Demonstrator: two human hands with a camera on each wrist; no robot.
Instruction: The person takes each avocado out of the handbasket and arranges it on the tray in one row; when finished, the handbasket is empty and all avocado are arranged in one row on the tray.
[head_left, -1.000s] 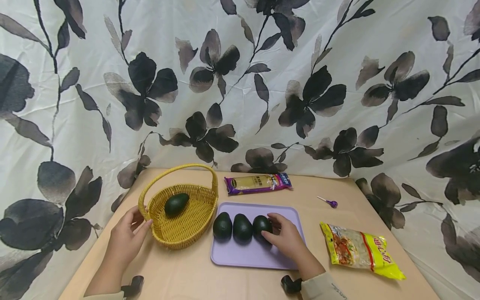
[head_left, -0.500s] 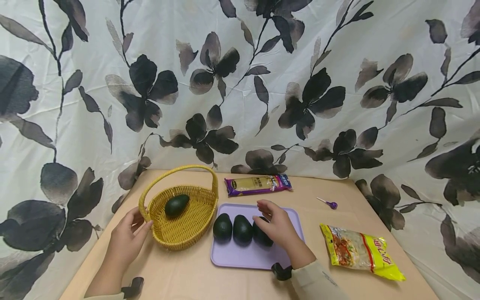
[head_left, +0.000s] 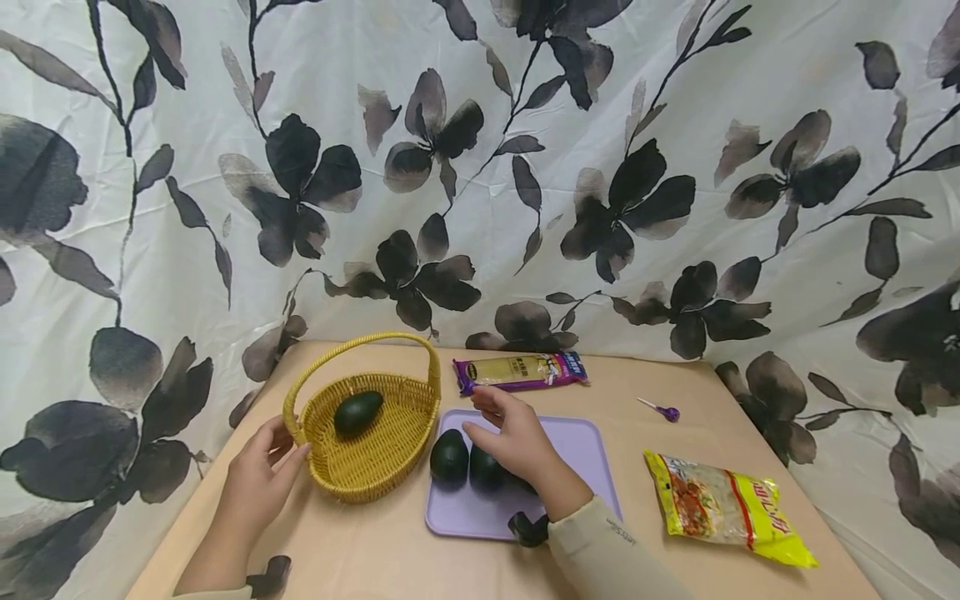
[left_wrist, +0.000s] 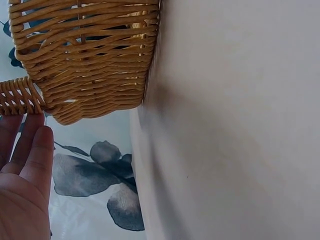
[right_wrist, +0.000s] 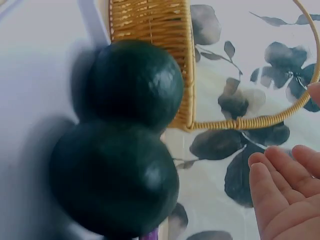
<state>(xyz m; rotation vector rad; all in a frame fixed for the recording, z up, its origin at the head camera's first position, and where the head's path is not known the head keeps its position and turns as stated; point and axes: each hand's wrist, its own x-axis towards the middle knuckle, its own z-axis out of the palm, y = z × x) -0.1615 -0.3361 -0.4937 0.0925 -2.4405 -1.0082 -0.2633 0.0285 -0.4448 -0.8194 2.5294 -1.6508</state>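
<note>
My left hand [head_left: 258, 475] is at the left side of the yellow wicker basket [head_left: 360, 479], its fingertips touching the foot of the handle [left_wrist: 20, 97]; the fingers look fairly straight in the left wrist view. Inside the basket lies one dark green avocado [head_left: 357, 414]. On the lilac tray [head_left: 577, 442] sit a left avocado [head_left: 448, 458] and a middle avocado [head_left: 483, 468]; a third is mostly hidden by my right hand [head_left: 517, 437]. That hand hovers over them with extended fingers, holding nothing. Two avocados [right_wrist: 115, 180] show large in the right wrist view.
A purple-ended noodle packet [head_left: 521, 372] lies behind the tray. To the right are a purple lollipop [head_left: 667, 412] and a yellow food bag [head_left: 727, 508]. Floral cloth [head_left: 480, 208] hangs behind the table.
My right hand has let go of the rightmost avocado, lifted off it and moved left over the other avocados. The left hand stays at the basket.
</note>
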